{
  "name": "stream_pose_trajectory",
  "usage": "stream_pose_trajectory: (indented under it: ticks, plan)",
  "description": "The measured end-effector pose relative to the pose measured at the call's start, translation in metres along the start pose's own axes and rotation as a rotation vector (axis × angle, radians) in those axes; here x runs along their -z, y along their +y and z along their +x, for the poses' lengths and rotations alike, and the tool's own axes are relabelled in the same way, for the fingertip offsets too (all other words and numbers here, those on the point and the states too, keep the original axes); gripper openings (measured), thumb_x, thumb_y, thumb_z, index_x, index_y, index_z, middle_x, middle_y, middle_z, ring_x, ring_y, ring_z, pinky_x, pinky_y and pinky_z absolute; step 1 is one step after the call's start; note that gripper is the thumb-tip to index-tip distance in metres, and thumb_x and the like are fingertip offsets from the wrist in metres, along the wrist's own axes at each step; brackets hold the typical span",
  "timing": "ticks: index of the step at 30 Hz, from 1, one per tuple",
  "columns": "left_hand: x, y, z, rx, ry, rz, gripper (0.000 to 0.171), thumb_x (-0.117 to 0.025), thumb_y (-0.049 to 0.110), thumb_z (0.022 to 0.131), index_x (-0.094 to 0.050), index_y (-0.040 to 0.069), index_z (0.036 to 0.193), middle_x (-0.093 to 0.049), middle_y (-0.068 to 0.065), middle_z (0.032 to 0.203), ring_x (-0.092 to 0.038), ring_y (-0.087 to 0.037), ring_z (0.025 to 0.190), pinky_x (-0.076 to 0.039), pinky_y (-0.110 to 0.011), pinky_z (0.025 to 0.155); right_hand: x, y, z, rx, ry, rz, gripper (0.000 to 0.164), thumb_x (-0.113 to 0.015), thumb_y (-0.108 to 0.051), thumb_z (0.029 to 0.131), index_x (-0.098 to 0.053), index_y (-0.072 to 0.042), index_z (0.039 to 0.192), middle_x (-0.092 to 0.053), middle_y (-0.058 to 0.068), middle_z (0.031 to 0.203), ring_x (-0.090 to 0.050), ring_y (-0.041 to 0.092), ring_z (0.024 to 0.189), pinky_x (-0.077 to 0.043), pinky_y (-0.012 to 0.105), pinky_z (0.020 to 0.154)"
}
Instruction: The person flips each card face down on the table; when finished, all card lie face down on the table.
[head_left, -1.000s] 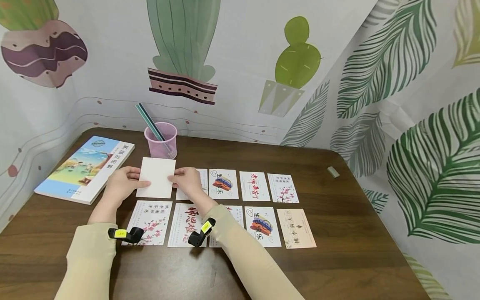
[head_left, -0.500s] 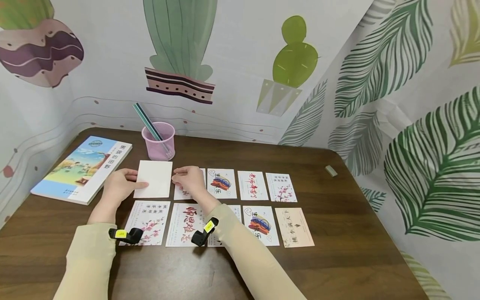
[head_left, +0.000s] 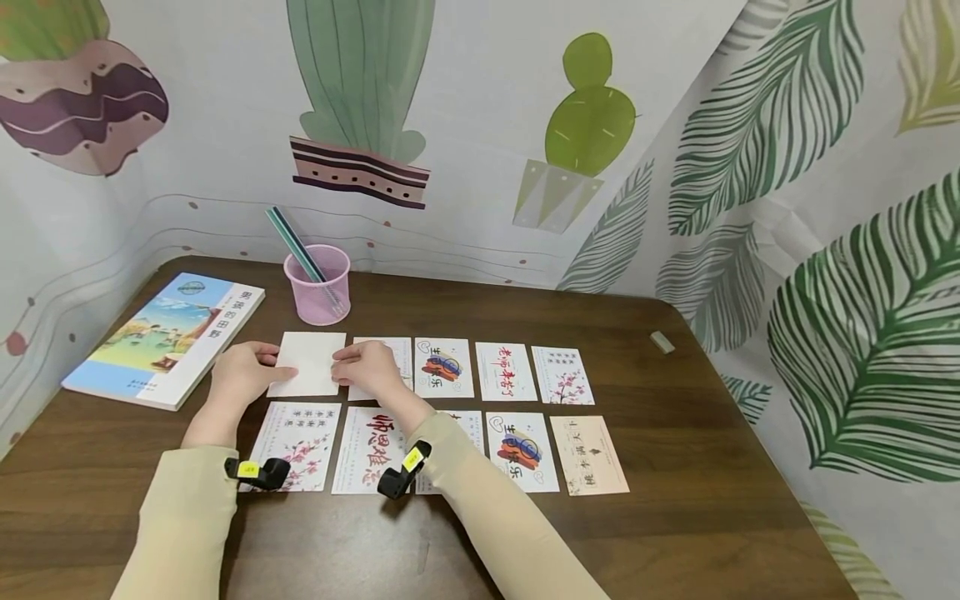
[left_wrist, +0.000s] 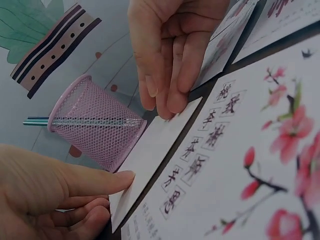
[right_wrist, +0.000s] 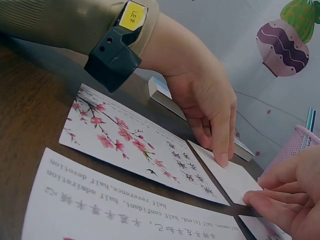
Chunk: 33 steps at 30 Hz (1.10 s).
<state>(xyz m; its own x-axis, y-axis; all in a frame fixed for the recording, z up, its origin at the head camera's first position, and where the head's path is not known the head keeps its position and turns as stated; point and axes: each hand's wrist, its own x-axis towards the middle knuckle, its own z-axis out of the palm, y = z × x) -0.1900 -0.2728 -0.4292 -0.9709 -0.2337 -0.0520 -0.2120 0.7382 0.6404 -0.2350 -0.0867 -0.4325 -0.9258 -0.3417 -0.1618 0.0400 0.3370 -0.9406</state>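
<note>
A blank white card lies at the left end of the back row of printed cards, close over the table. My left hand holds its left edge, thumb on the top face and the other fingers curled at the side. At the right edge, my right hand pinches the card between thumb and fingers, partly covering the neighbouring printed card. In the left wrist view, the blossom card lies just in front of the white card. The right wrist view shows the left thumb pressing on the white card.
A pink mesh pen cup with pens stands right behind the white card. To the left lies a book. Two rows of printed cards extend rightward, ending with a peach card in front. A small eraser-like block sits at the back right.
The white card has come down toward the table and into line with the back row. The right hand briefly moved off its right edge and is now back on it.
</note>
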Motion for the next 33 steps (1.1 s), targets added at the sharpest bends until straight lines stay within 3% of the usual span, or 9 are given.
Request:
stream_pose_trajectory:
  ticks: [5,10,17,24,33]
  plan:
    - [-0.002,0.005,0.001,-0.003,0.031,-0.02,0.049,-0.073,0.021,0.086,-0.059,-0.012,0.118,-0.065,-0.029,0.104,-0.058,-0.041,0.092,-0.046,-0.048,0.075,0.007,-0.002,-0.002,0.016,0.001,-0.028,0.021,-0.072,-0.003,0.085,-0.073,0.001,0.106,-0.076,0.012,0.091,-0.074,0.018,0.078,-0.057,0.019,0.066]
    - [-0.003,0.019,0.0,-0.025,0.031,-0.083,0.048,-0.069,0.023,0.09,-0.058,-0.009,0.124,-0.065,-0.029,0.114,-0.059,-0.044,0.103,-0.048,-0.05,0.08,0.025,-0.001,-0.004,0.064,0.01,-0.133,0.024,-0.072,-0.008,0.086,-0.074,-0.003,0.109,-0.077,0.008,0.094,-0.072,0.012,0.078,-0.052,0.015,0.063]
    - [-0.013,0.041,-0.004,-0.181,-0.051,-0.112,0.045,-0.069,0.021,0.09,-0.06,-0.007,0.124,-0.069,-0.026,0.112,-0.066,-0.041,0.101,-0.055,-0.046,0.08,0.063,0.003,-0.002,0.107,0.011,-0.23,0.033,-0.071,-0.005,0.085,-0.068,-0.002,0.118,-0.074,0.01,0.106,-0.071,0.016,0.09,-0.054,0.017,0.07]
    - [-0.027,0.055,-0.005,-0.207,-0.133,-0.178,0.049,-0.07,0.016,0.089,-0.055,-0.008,0.129,-0.064,-0.029,0.121,-0.063,-0.043,0.108,-0.055,-0.049,0.085,0.097,0.012,0.001,0.111,0.094,-0.355,0.039,-0.073,-0.004,0.083,-0.065,-0.001,0.121,-0.071,0.009,0.11,-0.067,0.019,0.099,-0.055,0.024,0.082]
    - [-0.039,0.068,0.016,-0.232,-0.149,-0.152,0.056,-0.073,0.01,0.085,-0.05,-0.007,0.133,-0.056,-0.029,0.131,-0.057,-0.043,0.115,-0.05,-0.052,0.091,0.094,0.012,-0.013,0.084,-0.04,-0.323,0.045,-0.076,-0.003,0.081,-0.064,0.0,0.124,-0.07,0.011,0.113,-0.067,0.022,0.103,-0.055,0.024,0.084]
